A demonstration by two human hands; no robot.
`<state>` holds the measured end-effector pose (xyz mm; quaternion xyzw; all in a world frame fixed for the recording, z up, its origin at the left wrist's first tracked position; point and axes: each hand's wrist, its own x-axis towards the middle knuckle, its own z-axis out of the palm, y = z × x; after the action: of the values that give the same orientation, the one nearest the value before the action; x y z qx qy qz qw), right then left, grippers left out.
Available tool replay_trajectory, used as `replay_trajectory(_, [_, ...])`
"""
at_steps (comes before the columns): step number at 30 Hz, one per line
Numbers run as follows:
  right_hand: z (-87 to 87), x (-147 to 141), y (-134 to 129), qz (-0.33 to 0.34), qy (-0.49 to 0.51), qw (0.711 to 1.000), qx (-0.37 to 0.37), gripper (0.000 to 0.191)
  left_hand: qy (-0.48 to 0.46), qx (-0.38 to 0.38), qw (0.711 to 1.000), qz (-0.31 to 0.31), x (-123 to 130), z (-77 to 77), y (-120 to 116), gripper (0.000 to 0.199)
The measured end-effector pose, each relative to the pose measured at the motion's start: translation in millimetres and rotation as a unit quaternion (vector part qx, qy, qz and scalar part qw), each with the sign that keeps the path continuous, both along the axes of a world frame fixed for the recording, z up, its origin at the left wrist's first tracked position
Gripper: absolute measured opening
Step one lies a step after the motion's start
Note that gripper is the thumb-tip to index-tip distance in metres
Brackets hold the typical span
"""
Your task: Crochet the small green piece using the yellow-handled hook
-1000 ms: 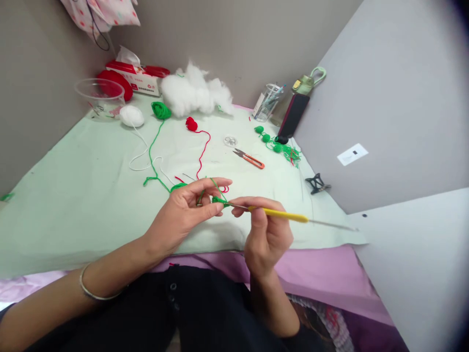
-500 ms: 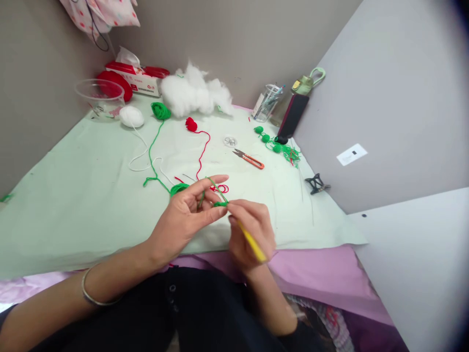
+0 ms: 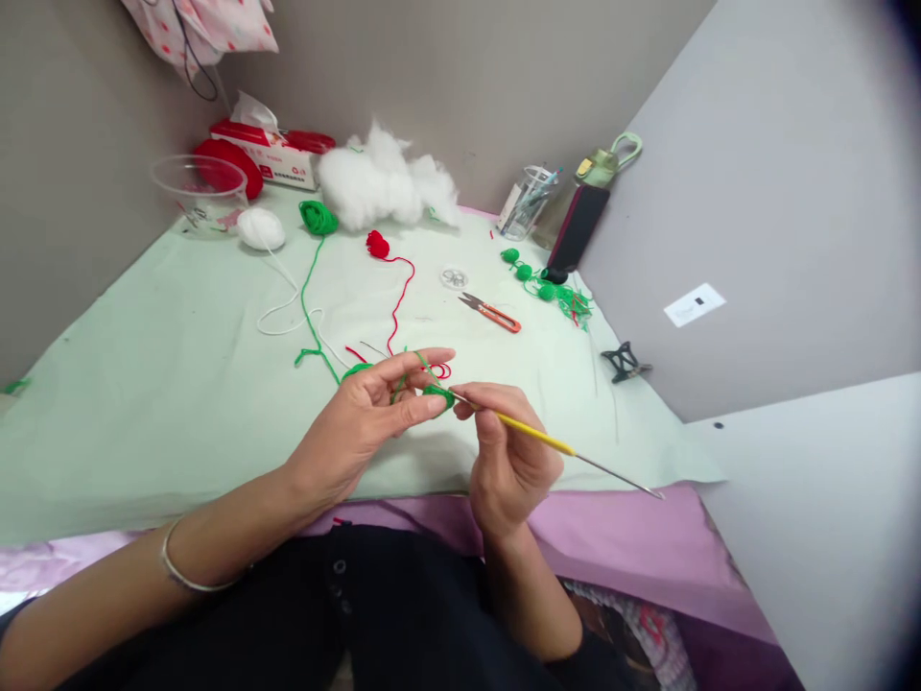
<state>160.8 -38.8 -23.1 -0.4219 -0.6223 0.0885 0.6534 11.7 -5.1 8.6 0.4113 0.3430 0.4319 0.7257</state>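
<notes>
My left hand pinches a small green crocheted piece between thumb and fingers, with green yarn running over its raised index finger. My right hand grips a crochet hook with a yellow handle. The hook's front tip touches the green piece, while its bare metal rear end points down to the right. Behind the left hand, some green yarn is partly hidden. Red yarn loops lie just beyond the fingertips.
Orange-handled snips, a clear small dish, a red yarn ball, a green yarn ball, a white yarn ball and white stuffing lie behind. Green crocheted pieces and a black stand are at right.
My right hand has turned and shifted slightly right, so the hook now slants sideways with its rear end visible. The green piece has tilted in my left fingers.
</notes>
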Motion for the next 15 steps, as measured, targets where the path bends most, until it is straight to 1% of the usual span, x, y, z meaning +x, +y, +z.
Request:
replay_trajectory(2, [-6.1, 0, -1, -0.042, -0.081, 0.995, 0.036, 0.031, -0.015, -0.011, 1.000, 0.014, 1, -1.5, 1, 0.041])
replay_trajectory(4, [-9.9, 1, -2, -0.076, -0.147, 0.983, 0.075, 0.036, -0.041, -0.051, 0.998, -0.007, 2, -2.1, 3, 0.038])
replay_trajectory(5, [-10.2, 2, -1, -0.081, -0.152, 0.982, 0.083, 0.036, -0.052, -0.078, 0.995, -0.023, 2, -2.0, 5, 0.034])
replay_trajectory(6, [-9.3, 3, -1, -0.077, -0.130, 0.986, 0.076, 0.034, -0.063, -0.103, 0.992, -0.036, 2, -1.6, 6, 0.031])
replay_trajectory(8, [-5.3, 6, 1, -0.043, -0.027, 0.998, 0.024, 0.026, -0.084, -0.131, 0.987, -0.040, 1, -0.6, 9, 0.024])
replay_trajectory(10, [-0.7, 7, 3, 0.013, 0.089, 0.995, -0.033, 0.022, -0.093, -0.123, 0.988, -0.020, -1, 0.2, 9, 0.025])
replay_trajectory(11, [0.9, 7, 3, 0.040, 0.127, 0.990, -0.051, 0.021, -0.091, -0.110, 0.990, -0.014, -1, 0.4, 9, 0.028])
replay_trajectory(13, [2.1, 5, 4, 0.077, 0.147, 0.984, -0.069, 0.018, -0.070, -0.079, 0.994, -0.018, -1, -0.1, 6, 0.034])
replay_trajectory(15, [1.2, 4, 5, 0.083, 0.141, 0.983, -0.077, 0.016, -0.046, -0.051, 0.997, -0.031, -1, -1.0, 3, 0.035])
